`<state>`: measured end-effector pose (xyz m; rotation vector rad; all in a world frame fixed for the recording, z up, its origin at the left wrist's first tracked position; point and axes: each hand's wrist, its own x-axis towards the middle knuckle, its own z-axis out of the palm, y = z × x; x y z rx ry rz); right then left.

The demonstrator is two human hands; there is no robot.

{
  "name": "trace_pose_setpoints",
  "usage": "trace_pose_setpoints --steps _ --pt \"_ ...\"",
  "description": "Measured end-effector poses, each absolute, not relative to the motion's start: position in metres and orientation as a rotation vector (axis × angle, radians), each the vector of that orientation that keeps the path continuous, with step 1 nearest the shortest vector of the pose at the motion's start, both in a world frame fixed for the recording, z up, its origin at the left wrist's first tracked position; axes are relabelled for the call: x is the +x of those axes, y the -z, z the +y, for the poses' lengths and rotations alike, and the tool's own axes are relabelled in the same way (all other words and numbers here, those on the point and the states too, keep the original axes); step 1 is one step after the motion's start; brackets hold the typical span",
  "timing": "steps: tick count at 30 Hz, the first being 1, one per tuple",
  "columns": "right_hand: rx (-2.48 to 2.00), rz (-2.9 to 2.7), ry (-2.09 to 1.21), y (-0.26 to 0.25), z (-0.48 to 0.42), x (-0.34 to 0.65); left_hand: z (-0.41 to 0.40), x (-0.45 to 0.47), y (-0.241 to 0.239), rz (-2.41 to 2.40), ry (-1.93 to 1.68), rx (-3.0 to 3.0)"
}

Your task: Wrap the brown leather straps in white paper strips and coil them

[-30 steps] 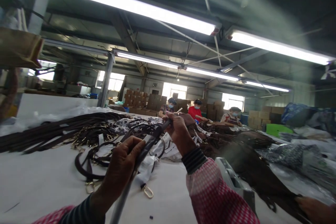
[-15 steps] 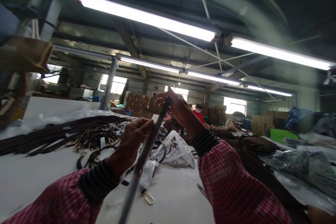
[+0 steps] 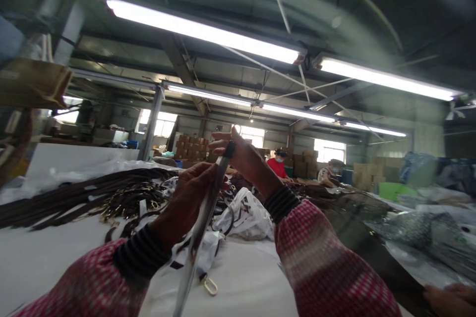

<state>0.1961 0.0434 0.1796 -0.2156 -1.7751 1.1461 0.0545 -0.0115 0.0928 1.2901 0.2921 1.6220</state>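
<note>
Both my hands are raised in front of me over a white table (image 3: 44, 252), holding one long dark strap in a clear plastic sleeve (image 3: 203, 218). My right hand (image 3: 243, 158) pinches the strap's top end, fingers closed. My left hand (image 3: 189, 200) grips the strap lower down, fingers wrapped round it. The sleeve hangs down past my left wrist toward the table. A gold clasp (image 3: 210, 286) lies on the table just below.
A pile of dark straps with gold clasps (image 3: 92, 195) lies at the left. White plastic bags (image 3: 249, 215) sit behind my hands. Dark bags (image 3: 357, 208) are heaped at the right. Another person's hand (image 3: 449, 297) shows at the bottom right. People (image 3: 278, 163) work farther down the table.
Both hands have lifted the strap higher and more upright. My left hand slid up along it, closer to my right hand. The camera has tilted up a little.
</note>
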Motion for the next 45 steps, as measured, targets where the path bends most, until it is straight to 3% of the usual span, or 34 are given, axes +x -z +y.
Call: trace_pose_setpoints --steps 15,32,45 --pt "-0.133 -1.821 -0.965 -0.241 0.032 0.192 -0.017 0.071 -0.174 0.245 -1.906 1.387" --pt "-0.289 -1.789 -1.030 -0.215 0.019 0.197 -0.008 0.075 -0.172 0.135 -1.666 1.394" --pt "-0.259 -1.730 -0.987 -0.185 0.025 0.185 0.004 0.078 -0.151 0.123 -1.793 1.386"
